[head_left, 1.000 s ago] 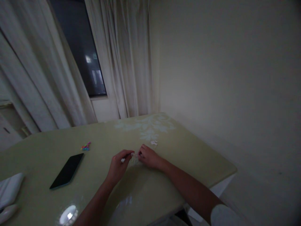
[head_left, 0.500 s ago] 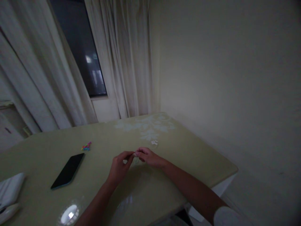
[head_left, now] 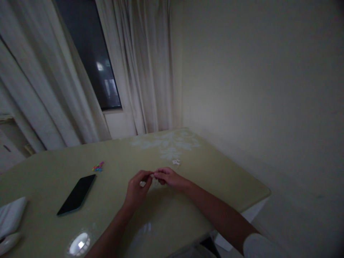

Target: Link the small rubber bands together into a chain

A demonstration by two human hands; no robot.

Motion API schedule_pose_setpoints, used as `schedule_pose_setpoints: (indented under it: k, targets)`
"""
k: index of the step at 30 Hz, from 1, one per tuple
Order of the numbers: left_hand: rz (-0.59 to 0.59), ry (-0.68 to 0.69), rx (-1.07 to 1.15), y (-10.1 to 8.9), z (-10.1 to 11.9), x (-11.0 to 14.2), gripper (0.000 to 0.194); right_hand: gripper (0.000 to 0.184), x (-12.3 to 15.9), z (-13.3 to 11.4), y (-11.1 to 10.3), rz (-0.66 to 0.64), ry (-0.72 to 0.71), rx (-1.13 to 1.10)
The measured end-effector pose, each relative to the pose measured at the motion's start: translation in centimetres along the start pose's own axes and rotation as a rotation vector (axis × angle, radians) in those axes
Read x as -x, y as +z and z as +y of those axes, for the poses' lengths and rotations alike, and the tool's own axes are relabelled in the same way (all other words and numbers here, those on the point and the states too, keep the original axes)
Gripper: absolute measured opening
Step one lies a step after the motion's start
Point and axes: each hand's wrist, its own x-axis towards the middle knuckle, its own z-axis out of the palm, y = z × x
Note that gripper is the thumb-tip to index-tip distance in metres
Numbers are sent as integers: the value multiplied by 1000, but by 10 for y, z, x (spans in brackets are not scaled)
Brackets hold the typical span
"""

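Observation:
My left hand (head_left: 138,186) pinches a small white piece (head_left: 152,176) between thumb and forefinger, a little above the table. From the right, my right hand (head_left: 168,178) meets it, its thumb and fingers closed at the same piece. The fingertips of both hands nearly touch and cover most of the piece, so its exact kind does not show. Just beyond my right hand lie a few small white pieces (head_left: 176,162) on the tabletop. A little heap of small coloured pieces (head_left: 98,167) sits farther off to the left.
A dark phone or tablet (head_left: 77,195) lies on the glossy table (head_left: 223,186) left of my hands. At the left edge are a white case-like object (head_left: 12,216) and a rounded white object (head_left: 9,243). Curtains (head_left: 150,71) and a wall (head_left: 255,89) border the table.
My right hand has moved left to meet the left hand at the white piece; a second ago a gap stood between them. My left hand stays almost in place.

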Motion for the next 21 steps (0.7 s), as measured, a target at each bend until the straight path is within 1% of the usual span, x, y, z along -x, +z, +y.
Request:
schedule_pose_setpoints:
  k: [2,5,6,8,10,12,14,19,21]
  targets:
    - [24,-43,-14,-1,3,-1,13,37,-1,-3,-5,53,-44,10]
    - [54,-105,-11,-4,7,-2,16,33,-2,-11,-17,194,-131,118]
    - [57,-117,-3,-4,6,-2,17,30,-1,-14,-23,233,-165,199]
    - [65,-126,9,-6,5,-3,18,21,1,-19,-34,266,-214,468]
    - [67,-127,9,-7,2,-3,18,13,4,-21,-43,242,-223,746]
    - [63,-130,11,-8,0,-2,19,6,7,-21,-49,193,-212,908]
    - [61,-130,15,-9,-1,-2,20,5,10,-20,-52,150,-203,962]
    - [77,-67,13,-9,-1,-2,20,16,15,-16,-52,51,-190,1069]
    - [77,-53,9,-11,-2,-5,21,18,16,-16,-52,25,-183,1101]
